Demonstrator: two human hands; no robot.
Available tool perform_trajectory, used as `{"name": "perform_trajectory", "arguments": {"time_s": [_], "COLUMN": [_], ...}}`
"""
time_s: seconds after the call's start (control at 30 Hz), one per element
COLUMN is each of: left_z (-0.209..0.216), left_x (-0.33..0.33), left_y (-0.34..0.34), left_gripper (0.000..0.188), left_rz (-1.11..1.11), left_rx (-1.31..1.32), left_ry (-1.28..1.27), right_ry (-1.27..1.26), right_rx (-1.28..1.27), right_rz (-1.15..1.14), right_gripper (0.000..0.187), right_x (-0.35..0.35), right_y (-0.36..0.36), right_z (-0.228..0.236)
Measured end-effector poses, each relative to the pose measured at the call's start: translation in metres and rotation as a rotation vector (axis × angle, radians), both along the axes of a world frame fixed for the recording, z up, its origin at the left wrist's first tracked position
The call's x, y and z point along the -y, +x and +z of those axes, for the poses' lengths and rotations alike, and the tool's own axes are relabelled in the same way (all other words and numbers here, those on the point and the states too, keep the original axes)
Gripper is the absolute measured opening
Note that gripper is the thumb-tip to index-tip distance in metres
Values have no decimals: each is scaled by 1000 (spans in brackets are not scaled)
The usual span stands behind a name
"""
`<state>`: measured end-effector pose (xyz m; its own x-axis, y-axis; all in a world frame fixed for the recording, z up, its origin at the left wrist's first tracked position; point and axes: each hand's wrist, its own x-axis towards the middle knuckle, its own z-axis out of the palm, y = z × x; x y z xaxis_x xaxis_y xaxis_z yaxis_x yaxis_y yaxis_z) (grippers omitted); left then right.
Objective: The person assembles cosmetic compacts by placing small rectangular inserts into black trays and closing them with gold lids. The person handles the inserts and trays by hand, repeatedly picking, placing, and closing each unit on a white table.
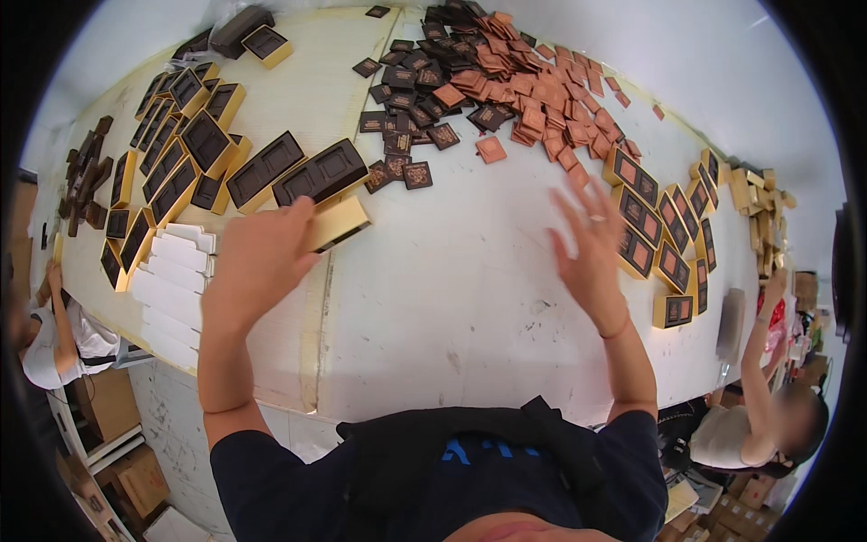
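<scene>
My left hand [260,257] grips a gold box [340,223] with a black compartment tray, tilted above the left part of the table. Just beyond its fingers lies another such box [264,172], its tray bare. My right hand [587,244] is in the air with its fingers apart and slightly blurred, holding nothing. Close to its right stand several gold boxes [639,217] with dark and copper squares in their trays. Ahead, between the hands, spreads a heap of flat squares, dark brown ones [420,86] on the left and copper-coloured ones [542,95] on the right.
Bare-trayed gold boxes [167,190] crowd the table's left side beside white folded cards [173,275]. Brown strips [86,181] lie at the far left, stacked gold boxes [754,194] at the far right. Other people [733,434] work at the right and left [54,348].
</scene>
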<state>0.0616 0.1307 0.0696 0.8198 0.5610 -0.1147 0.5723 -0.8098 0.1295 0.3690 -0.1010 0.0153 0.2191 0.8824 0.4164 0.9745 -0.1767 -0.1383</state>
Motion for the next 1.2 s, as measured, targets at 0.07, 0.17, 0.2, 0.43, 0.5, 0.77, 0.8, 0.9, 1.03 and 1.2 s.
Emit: {"name": "perform_trajectory", "arguments": {"time_s": [0.07, 0.17, 0.2, 0.43, 0.5, 0.77, 0.8, 0.9, 1.03, 1.2], "left_z": [-10, -29, -34, -67, -81, -62, -65, -73, -70, -65], "left_x": [4, 14, 18, 20, 25, 33, 31, 26, 26, 42], "left_y": [7, 29, 35, 48, 52, 41, 43, 46, 49, 49], "left_gripper": [37, 39, 39, 40, 51, 84, 82, 78, 73, 56], "left_rz": [-93, -310, -312, -215, -246, -318, -306, -332, -293, -313], "left_rx": [49, 281, 322, 398, 468, 356, 376, 460, 385, 297], "left_ry": [-33, -148, -157, -199, -168, -228, -259, -341, -413, -378], "right_ry": [5, 50, 17, 29, 119, -67, -102, -124, -11, -115], "right_rx": [-129, -364, -378, -668, -958, -768, -741, -656, -541, -366], "right_rz": [276, 430, 423, 293, 195, 516, 523, 536, 591, 636], "right_gripper": [51, 44, 41, 18, 12, 26, 27, 27, 21, 10], "right_x": [-48, -111, -124, -125, -102, -76, -78, -81, -75, -66], "right_y": [-17, -20, -18, -4, -8, -76, -75, -72, -71, -60], "right_z": [-4, -33, -35, -40, -28, -9, -6, -1, -17, 3]}}
